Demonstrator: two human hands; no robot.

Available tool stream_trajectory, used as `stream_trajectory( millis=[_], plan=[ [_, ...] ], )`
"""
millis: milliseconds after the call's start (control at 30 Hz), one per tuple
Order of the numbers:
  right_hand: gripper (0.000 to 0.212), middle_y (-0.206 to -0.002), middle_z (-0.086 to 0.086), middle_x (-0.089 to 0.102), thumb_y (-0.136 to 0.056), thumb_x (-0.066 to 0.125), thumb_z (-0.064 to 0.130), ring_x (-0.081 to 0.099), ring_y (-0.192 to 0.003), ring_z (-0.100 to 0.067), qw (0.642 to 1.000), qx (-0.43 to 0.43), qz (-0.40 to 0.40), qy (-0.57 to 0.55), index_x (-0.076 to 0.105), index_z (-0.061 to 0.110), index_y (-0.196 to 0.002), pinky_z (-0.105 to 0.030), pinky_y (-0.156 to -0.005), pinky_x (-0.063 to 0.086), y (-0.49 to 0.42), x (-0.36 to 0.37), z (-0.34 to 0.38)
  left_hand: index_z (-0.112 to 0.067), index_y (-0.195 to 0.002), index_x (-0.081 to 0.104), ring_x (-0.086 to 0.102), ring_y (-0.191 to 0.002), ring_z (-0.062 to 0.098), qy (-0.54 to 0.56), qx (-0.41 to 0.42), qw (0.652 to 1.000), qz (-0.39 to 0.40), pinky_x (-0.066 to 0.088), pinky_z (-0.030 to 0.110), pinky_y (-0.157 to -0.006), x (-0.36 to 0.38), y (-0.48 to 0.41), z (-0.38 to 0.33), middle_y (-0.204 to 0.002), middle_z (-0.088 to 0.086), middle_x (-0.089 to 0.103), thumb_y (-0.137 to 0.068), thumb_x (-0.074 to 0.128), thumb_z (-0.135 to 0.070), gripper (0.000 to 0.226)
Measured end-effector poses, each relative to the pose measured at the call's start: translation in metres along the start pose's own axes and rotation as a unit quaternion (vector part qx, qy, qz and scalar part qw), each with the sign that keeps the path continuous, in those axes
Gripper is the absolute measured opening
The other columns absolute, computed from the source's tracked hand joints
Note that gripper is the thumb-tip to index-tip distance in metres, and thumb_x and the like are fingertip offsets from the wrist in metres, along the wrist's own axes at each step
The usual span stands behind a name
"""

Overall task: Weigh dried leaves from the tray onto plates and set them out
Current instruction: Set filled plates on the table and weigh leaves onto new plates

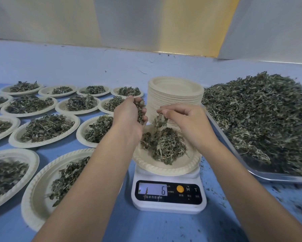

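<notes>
Gripping leaves (pixel 140 112) in left hand (pixel 129 117); pinching more with right hand (pixel 186 119) fingers (pixel 164 111), above plate (pixel 164 169) on scale (pixel 168 206).

Scale (pixel 168 194): one, white, bearing one orange button (pixel 180 188).

Plate on the scale (pixel 164 169): one, loaded with leaves.

Filled plates (pixel 16 137) left of the scale: thirteen counted, in four rows.
- Farthest row (pixel 42 92): four.
- Second row (pixel 59 107): four.
- Third row: three.
- Nearest row (pixel 29 189): two.
- Those farthest left of the scale are cut by the frame edge.

Stack of empty plates (pixel 175 95) behind the scale: one; the number of plates in it cannot be counted.

Tray (pixel 268 179) right of the scale: one, holding one heap of dried leaves (pixel 261 116).

Grips above the scale: two, the left grip (pixel 129 116) and the right grip (pixel 183 117).
</notes>
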State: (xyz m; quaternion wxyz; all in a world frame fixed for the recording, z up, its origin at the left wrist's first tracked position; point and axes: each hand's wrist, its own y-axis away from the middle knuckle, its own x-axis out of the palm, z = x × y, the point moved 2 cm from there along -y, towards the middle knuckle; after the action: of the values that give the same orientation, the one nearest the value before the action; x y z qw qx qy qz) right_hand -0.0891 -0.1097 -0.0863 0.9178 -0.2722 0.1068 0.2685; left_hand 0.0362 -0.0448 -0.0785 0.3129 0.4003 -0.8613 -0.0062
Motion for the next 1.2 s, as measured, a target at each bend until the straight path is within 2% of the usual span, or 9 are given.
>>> stream_trajectory(
  millis=[333,500,567,633,667,800,967,1100,1200],
  plan=[
    [0.014,-0.097,0.014,0.074,-0.083,0.069,0.015,0.064,-0.098,0.005,0.997,0.005,0.040,-0.069,0.078,0.025,-0.085,-0.011,-0.087,0.047,-0.001,0.002,-0.003,-0.015,-0.070,0.049,0.040,-0.048,0.010,0.005,-0.003,1.000,-0.006,0.029,0.011,-0.035,-0.001,-0.002,0.001,-0.063,-0.002,0.050,-0.101,0.037,-0.019,0.033],
    [0.011,-0.118,0.012,0.067,-0.081,0.069,0.023,0.054,-0.104,0.015,0.994,0.062,0.087,0.008,0.079,0.027,-0.085,-0.011,-0.090,0.033,-0.002,0.004,-0.010,-0.016,-0.070,0.049,0.040,-0.048,0.010,-0.002,-0.016,1.000,-0.001,0.030,0.015,-0.039,-0.001,-0.002,0.002,-0.063,-0.003,0.050,-0.100,0.037,-0.020,0.033],
    [0.017,-0.116,0.015,0.067,-0.083,0.066,0.025,0.053,-0.097,0.020,0.995,0.065,0.078,0.013,0.078,0.014,-0.090,-0.012,-0.088,0.034,-0.002,0.003,-0.012,-0.016,-0.069,0.049,0.040,-0.049,0.010,-0.002,-0.018,1.000,0.000,0.030,0.017,-0.041,-0.001,-0.001,0.002,-0.063,-0.003,0.050,-0.100,0.037,-0.020,0.033],
    [0.038,-0.098,0.030,0.065,-0.087,0.061,0.027,0.050,-0.088,0.029,0.996,0.061,0.063,0.025,0.067,-0.008,-0.101,-0.013,-0.082,0.039,-0.002,0.003,-0.011,-0.016,-0.069,0.049,0.040,-0.048,0.009,0.000,-0.018,1.000,0.000,0.029,0.017,-0.041,-0.001,-0.002,0.002,-0.062,-0.003,0.050,-0.100,0.037,-0.020,0.033],
    [0.040,-0.090,0.034,0.062,-0.089,0.060,0.028,0.050,-0.087,0.030,0.997,0.059,0.052,0.028,0.064,-0.010,-0.103,-0.015,-0.080,0.041,-0.002,0.003,-0.011,-0.016,-0.069,0.049,0.040,-0.049,0.009,0.001,-0.018,1.000,0.000,0.029,0.017,-0.041,-0.001,-0.002,0.002,-0.062,-0.003,0.050,-0.100,0.037,-0.020,0.033],
    [0.018,-0.098,0.022,0.068,-0.092,0.059,0.024,0.060,-0.095,0.009,0.999,0.025,-0.008,0.034,0.074,0.023,-0.102,-0.017,-0.085,0.045,0.000,0.003,-0.005,-0.015,-0.069,0.049,0.040,-0.049,0.010,-0.001,-0.013,1.000,0.004,0.030,0.018,-0.042,0.000,-0.002,0.003,-0.063,-0.003,0.050,-0.100,0.037,-0.019,0.033],
    [0.020,-0.095,0.013,0.070,-0.085,0.068,0.013,0.061,-0.079,0.004,0.999,-0.040,-0.026,-0.006,0.072,0.029,-0.097,-0.012,-0.074,0.049,0.003,0.007,0.010,-0.015,-0.071,0.049,0.041,-0.048,0.009,-0.006,-0.015,1.000,0.021,0.033,0.018,-0.043,0.005,0.000,0.007,-0.064,-0.002,0.050,-0.100,0.037,-0.020,0.031],
    [0.028,-0.100,0.005,0.064,-0.076,0.076,0.013,0.061,-0.082,-0.012,0.997,-0.068,0.000,0.024,0.072,0.027,-0.100,-0.024,-0.076,0.053,0.007,0.017,0.022,-0.012,-0.085,0.055,0.052,-0.047,0.012,0.019,-0.040,0.998,0.042,0.053,0.026,-0.056,0.014,0.007,0.011,-0.069,0.003,0.054,-0.101,0.040,-0.023,0.024],
    [0.027,-0.099,0.005,0.065,-0.075,0.075,0.011,0.059,-0.078,-0.009,0.995,-0.076,-0.020,0.064,0.073,0.019,-0.100,-0.023,-0.074,0.050,0.008,0.020,0.023,-0.012,-0.076,0.051,0.050,-0.042,0.015,0.025,-0.032,0.997,0.065,0.049,0.022,-0.045,0.020,0.011,0.014,-0.062,0.004,0.053,-0.102,0.038,-0.023,0.031]
  ],
)
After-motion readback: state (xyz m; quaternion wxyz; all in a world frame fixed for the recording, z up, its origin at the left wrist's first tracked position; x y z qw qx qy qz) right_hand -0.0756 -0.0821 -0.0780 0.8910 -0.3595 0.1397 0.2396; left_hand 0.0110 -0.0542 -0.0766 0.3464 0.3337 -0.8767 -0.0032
